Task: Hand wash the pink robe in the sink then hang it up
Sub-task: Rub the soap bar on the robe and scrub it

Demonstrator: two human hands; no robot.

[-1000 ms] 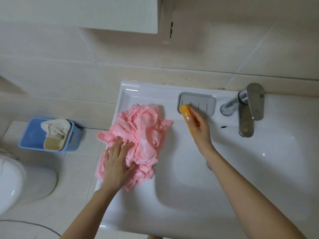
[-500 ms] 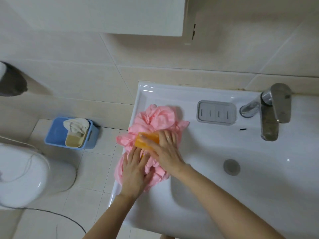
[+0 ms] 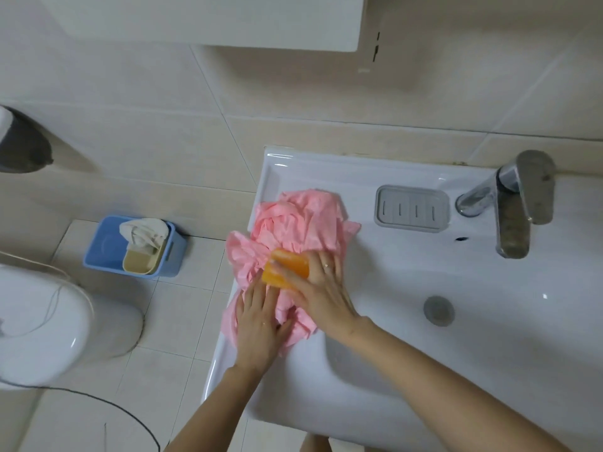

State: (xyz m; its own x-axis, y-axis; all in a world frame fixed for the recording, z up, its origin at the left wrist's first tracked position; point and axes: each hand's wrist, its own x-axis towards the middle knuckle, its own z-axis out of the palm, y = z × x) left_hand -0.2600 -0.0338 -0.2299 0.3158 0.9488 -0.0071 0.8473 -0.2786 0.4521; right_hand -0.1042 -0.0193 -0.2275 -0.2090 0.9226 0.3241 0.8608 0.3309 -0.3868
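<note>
White sink (image 3: 489, 370): wall-mounted, with a wide bowl at centre and flat ledges round it. The bowl contains a grey drain plug (image 3: 439, 309), seated in the bottom.

White toilet (image 3: 39, 321): stands on the tiled floor to the left of the sink, well apart from it.

Pink robe (image 3: 303, 223): bunched in a heap on the sink's left ledge, outside the bowl. Its left folds hang over the sink's outer edge.

Blue bin (image 3: 101, 252): on the floor against the wall, between toilet and sink. It contains a beige inner cup (image 3: 140, 264) at its right end, with a crumpled white cloth (image 3: 143, 231) lying over the cup's top.

Chrome faucet (image 3: 512, 220): on the back ledge at right, spout pointing over the bowl.

Grey soap dish (image 3: 411, 208): on the back ledge, between robe and faucet, its slotted floor showing.

Right hand (image 3: 323, 288): its grip is closed round the orange soap bar (image 3: 287, 267), thumb across the top, pressing it onto the robe. A ring shows on one finger.

Left hand (image 3: 261, 324): grip released, fingers straight, palm flat on the near part of the robe, just beside the soap. It also wears a ring.
</note>
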